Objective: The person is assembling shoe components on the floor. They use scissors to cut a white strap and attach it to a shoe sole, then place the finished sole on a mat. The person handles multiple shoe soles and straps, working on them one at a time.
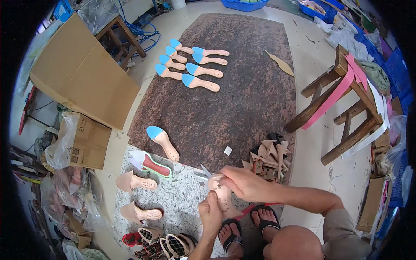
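My left hand (211, 213) pinches a beige shoe piece (223, 199) with dark print, thumb on top, above the floor between my sandaled feet. My right hand (242, 183) is closed at the piece's upper edge. Open scissors (205, 172) stick out just left of its fingers, blades pointing up and left; their handles are hidden under the hand and the piece. Left of my hands lie two beige slippers (138, 182) and a pink insole with pale green edging (156, 167). Beyond them is a single blue-toed insole (163, 143).
Several blue-toed insoles (203, 70) lie in two columns on the dark mat (242, 108). A pile of beige scraps (272, 157) sits right of my hands. A wooden stool (318, 102) with pink strips stands at right, a large cardboard sheet (82, 71) at left, patterned shoes (175, 246) at lower left.
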The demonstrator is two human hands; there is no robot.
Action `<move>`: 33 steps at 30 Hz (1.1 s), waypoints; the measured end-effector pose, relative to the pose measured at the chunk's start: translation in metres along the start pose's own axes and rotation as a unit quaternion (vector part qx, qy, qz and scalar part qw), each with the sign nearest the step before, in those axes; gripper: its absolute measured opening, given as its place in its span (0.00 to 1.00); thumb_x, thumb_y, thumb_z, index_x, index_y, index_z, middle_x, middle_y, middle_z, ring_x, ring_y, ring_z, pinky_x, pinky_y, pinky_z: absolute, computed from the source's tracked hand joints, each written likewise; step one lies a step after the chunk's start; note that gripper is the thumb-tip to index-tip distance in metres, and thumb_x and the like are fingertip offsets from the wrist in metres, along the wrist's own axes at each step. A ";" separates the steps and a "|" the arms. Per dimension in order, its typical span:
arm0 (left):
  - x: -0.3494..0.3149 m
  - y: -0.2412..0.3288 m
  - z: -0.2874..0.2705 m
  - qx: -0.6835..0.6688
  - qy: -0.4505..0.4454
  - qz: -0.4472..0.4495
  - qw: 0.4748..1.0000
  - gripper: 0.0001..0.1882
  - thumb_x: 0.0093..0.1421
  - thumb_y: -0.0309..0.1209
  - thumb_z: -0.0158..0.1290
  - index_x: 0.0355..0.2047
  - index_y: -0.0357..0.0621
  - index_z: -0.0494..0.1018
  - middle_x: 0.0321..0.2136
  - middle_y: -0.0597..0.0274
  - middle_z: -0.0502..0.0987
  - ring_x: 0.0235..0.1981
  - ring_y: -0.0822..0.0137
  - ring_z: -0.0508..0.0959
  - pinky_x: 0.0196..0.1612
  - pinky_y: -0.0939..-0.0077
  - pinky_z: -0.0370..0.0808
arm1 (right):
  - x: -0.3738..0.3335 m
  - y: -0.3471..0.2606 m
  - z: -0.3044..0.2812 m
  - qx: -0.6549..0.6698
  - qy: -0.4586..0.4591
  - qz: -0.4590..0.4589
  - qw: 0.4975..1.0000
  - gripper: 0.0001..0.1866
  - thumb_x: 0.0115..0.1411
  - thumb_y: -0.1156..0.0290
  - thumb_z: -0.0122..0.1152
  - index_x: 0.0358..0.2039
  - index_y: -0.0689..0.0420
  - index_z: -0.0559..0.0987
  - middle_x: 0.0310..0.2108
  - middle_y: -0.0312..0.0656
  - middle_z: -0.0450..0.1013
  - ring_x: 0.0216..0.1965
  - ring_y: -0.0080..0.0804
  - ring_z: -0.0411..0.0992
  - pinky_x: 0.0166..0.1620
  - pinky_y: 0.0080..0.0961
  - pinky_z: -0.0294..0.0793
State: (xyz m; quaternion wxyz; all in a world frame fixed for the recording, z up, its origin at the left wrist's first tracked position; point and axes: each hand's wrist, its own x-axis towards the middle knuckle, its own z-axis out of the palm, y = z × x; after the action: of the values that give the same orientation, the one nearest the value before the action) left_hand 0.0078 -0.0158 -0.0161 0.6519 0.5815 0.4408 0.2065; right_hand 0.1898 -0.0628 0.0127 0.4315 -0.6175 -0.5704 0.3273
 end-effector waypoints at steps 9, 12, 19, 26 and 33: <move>0.005 0.002 0.005 -0.110 0.182 -0.023 0.977 0.29 0.72 0.46 0.38 0.28 0.33 0.76 0.21 0.66 0.75 0.21 0.78 0.70 0.23 0.79 0.67 | -0.014 0.006 0.063 0.100 -0.026 0.097 0.990 0.37 0.65 0.54 0.50 0.66 0.67 0.55 0.64 0.62 0.55 0.66 0.57 0.55 0.67 0.43 0.51; 0.011 0.000 0.003 -0.142 0.221 -0.040 0.964 0.30 0.73 0.48 0.36 0.30 0.33 0.76 0.23 0.63 0.76 0.22 0.76 0.71 0.24 0.78 0.68 | -0.023 0.013 0.068 0.040 -0.058 0.073 0.995 0.36 0.66 0.62 0.52 0.67 0.66 0.51 0.63 0.60 0.54 0.67 0.53 0.51 0.67 0.40 0.49; 0.025 0.003 0.004 -0.217 0.255 -0.035 0.942 0.32 0.73 0.50 0.32 0.37 0.32 0.75 0.28 0.58 0.78 0.27 0.72 0.77 0.29 0.75 0.75 | -0.020 -0.008 0.045 0.083 0.019 0.047 0.995 0.19 0.56 0.63 0.64 0.43 0.61 0.77 0.37 0.48 0.73 0.44 0.42 0.71 0.51 0.39 0.65; 0.020 0.013 0.006 -0.177 0.241 -0.036 0.954 0.30 0.73 0.51 0.32 0.37 0.36 0.73 0.26 0.63 0.76 0.25 0.73 0.75 0.27 0.76 0.73 | -0.002 -0.020 0.051 0.017 0.005 0.168 0.986 0.13 0.53 0.64 0.69 0.31 0.60 0.78 0.30 0.42 0.75 0.38 0.37 0.74 0.45 0.35 0.67; 0.035 0.004 -0.008 -0.340 0.286 -0.055 0.894 0.28 0.70 0.57 0.36 0.30 0.47 0.70 0.18 0.70 0.67 0.19 0.73 0.69 0.21 0.76 0.66 | -0.011 -0.015 0.035 0.065 0.059 0.022 0.996 0.14 0.53 0.65 0.70 0.36 0.59 0.80 0.36 0.42 0.74 0.42 0.38 0.73 0.47 0.34 0.68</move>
State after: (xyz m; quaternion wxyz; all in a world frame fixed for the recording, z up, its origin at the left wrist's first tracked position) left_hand 0.0204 0.0174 -0.0239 0.6660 0.2147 0.5427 0.4647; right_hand 0.1510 -0.0680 0.0108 0.4962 -0.6189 -0.5078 0.3361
